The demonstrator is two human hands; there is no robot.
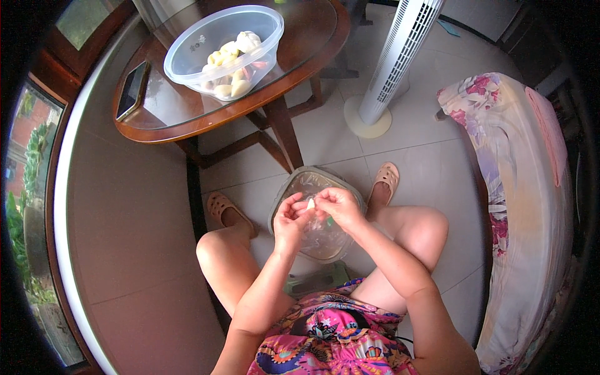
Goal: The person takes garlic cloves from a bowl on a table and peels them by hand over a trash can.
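Note:
A small pale garlic clove point(310, 204) is pinched between the fingertips of my two hands. My left hand point(292, 217) is closed on its left side, thumb and fingers curled toward it. From the right, my right hand point(338, 205) meets it with thumb and forefinger at the clove. Both hands hang over a square, open bin point(289, 185) on the floor between my feet. Thin, pale scraps and some clear plastic show inside the bin, partly hidden by my hands.
On the glass-topped wooden table point(206, 122) stands a clear plastic bowl point(184, 74) with garlic cloves point(223, 56) and a whole bulb point(248, 41). A phone point(132, 91) lies beside it. A tower fan point(389, 72) stands behind the bin; a flowered cloth point(500, 162) drapes furniture at right.

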